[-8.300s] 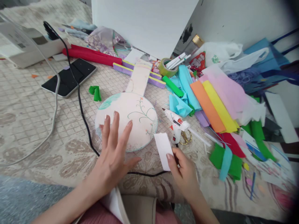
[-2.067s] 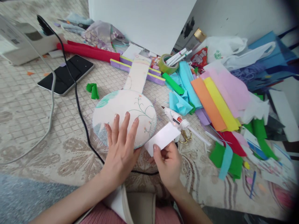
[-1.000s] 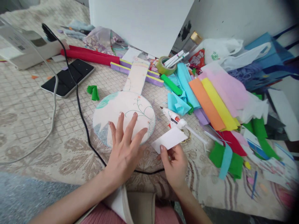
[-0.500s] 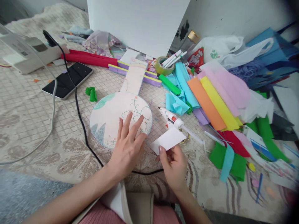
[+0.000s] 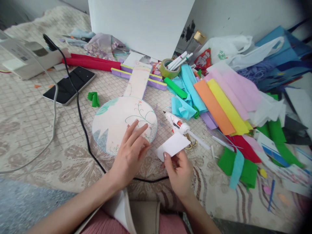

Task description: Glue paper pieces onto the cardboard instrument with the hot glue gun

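A round paper fan shape (image 5: 117, 118) with a drawn flower stem and a long paper handle lies on the patterned cloth. My left hand (image 5: 129, 151) rests flat on its near right edge, fingers together and stretched out. My right hand (image 5: 179, 172) pinches a small white paper rectangle (image 5: 172, 145) by its near corner, just right of the fan shape. A white glue gun (image 5: 176, 122) lies right behind that paper, partly covered by it.
A black cable (image 5: 80, 110) runs past the fan's left side and under my hands. A phone (image 5: 69, 85) lies at the left, and a green paper scrap (image 5: 93, 98) beside it. Coloured paper sheets (image 5: 224, 104), a tape roll (image 5: 169, 70) with pens and plastic bags (image 5: 229, 53) crowd the right.
My left hand slid toward the right edge of the fan shape and its fingers drew together. My right hand turned the white paper from upright to slanting sideways.
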`<state>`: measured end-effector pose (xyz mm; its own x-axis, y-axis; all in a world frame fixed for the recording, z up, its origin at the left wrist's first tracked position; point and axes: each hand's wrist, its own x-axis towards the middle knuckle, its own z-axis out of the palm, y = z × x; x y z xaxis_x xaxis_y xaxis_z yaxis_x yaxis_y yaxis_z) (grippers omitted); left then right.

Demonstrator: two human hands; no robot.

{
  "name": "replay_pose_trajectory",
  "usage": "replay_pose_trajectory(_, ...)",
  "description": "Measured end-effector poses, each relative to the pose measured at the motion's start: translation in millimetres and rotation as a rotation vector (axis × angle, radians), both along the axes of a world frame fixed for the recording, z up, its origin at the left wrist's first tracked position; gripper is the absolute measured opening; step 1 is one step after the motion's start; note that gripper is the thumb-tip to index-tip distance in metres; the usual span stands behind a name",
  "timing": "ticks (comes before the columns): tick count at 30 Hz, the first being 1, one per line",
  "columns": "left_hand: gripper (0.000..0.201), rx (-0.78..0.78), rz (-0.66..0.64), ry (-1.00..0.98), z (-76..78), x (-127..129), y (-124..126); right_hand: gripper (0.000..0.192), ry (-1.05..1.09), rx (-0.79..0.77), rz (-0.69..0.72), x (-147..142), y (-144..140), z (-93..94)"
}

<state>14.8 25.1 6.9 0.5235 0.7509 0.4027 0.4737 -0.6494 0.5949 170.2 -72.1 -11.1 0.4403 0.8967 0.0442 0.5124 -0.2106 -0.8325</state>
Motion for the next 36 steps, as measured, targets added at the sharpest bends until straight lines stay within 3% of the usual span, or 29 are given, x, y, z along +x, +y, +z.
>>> replay_pose_trajectory(19, 0.017, -0.072, 0.043, -0.165, -4.9, -3, -1, 0.015, 0.026, -0.010, -0.009, -1, 0, -1.2)
replay_pose_trajectory(28, 0.006, -0.444, 0.197, -0.461, 1.3, -10, 1, 0.011, 0.028, -0.002, 0.007, -2, 0, -1.2)
replay_pose_trajectory(31, 0.012, -0.312, 0.159, -0.430, 7.3, -16, -3, 0.014, 0.011, -0.004, -0.005, -2, 0, -1.2)
replay_pose_trajectory(36, 0.007, 0.052, -0.177, -0.158, 12.8, -30, -8, 0.013, -0.048, -0.027, 0.016, -1, 1, 2.2)
